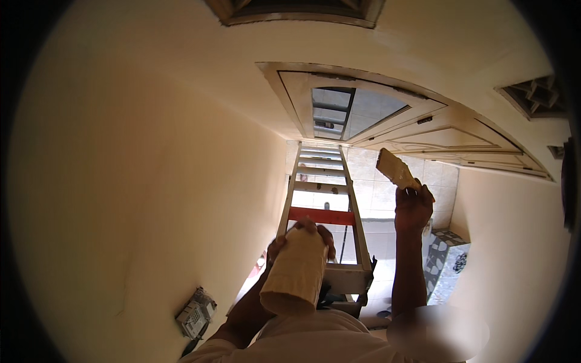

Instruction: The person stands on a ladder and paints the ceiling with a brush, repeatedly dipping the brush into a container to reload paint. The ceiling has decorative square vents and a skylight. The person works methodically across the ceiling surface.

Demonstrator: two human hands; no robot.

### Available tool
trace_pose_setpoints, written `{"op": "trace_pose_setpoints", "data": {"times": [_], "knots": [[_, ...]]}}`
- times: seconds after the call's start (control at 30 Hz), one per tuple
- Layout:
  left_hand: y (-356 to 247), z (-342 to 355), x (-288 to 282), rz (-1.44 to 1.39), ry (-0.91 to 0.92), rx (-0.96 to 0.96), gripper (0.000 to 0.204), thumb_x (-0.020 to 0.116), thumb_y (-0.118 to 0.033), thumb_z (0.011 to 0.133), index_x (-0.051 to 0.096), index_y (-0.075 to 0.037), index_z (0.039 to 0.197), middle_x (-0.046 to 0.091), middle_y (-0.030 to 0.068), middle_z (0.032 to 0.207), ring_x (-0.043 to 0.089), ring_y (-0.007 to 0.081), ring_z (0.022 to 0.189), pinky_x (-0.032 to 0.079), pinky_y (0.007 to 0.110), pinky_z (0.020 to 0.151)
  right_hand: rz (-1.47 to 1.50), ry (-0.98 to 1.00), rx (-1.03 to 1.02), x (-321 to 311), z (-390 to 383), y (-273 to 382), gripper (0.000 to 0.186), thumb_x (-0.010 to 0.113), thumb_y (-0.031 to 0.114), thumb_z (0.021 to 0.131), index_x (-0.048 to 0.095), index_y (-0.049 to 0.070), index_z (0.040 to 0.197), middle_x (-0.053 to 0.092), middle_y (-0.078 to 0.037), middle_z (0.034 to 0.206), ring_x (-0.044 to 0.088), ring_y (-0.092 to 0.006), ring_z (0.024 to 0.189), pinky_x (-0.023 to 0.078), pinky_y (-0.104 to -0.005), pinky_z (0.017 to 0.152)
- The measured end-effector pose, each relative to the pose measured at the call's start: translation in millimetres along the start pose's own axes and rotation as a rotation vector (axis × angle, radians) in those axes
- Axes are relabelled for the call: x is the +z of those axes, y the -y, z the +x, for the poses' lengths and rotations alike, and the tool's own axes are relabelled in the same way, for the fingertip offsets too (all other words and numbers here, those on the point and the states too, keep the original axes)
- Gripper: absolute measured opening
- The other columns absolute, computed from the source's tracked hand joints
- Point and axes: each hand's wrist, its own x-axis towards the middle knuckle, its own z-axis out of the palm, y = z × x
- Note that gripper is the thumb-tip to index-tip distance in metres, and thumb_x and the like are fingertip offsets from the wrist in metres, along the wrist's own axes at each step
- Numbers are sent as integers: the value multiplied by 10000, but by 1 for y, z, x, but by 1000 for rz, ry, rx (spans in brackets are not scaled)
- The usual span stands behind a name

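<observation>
A cream-smeared container (296,269) sits nearest me, my left hand (302,236) wrapped around its top. Further right, my right hand (413,209) grips a putty knife (396,169), raised beside the ladder (324,206).

Single head-worn fisheye view, looking steeply down from high on a stepladder.

The camera faces down along the ladder (324,206) to the tiled floor (378,199) far below, with a cream wall (139,181) close on the left. Both hands sit near the lens, the ladder's rungs beyond the fingertips. Edges bend toward the dark rim.
</observation>
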Motion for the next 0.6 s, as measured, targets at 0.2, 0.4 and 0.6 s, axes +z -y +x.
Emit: {"op": "trace_pose_setpoints", "data": {"times": [0.2,0.4,0.6], "knots": [[-42,23,17,-127,-99,245,588,625,-570,953,540,-88,1278,549,287,1188,640,420,1023,675,400,619,-28,-105,-60,1,-34,3,153,650,199,1016,614,95,1123,650,-76,1060,654,-182,925,549,-336,776],[-73,13,4,-480,60,251,515,584,-440,1022,514,-77,1380,476,270,1358,522,432,1248,654,521,902,-759,128,-187,9,-60,6,207,662,150,1009,666,24,1173,591,-8,782,562,-87,598,466,-246,525],[-79,15,4,-529,25,336,542,562,-444,1032,493,-64,1411,474,271,1378,522,432,1254,665,529,864,-408,220,345,46,-79,-20,478,693,88,894,557,-101,1312,623,-86,884,634,-116,643,506,-208,504]]}}
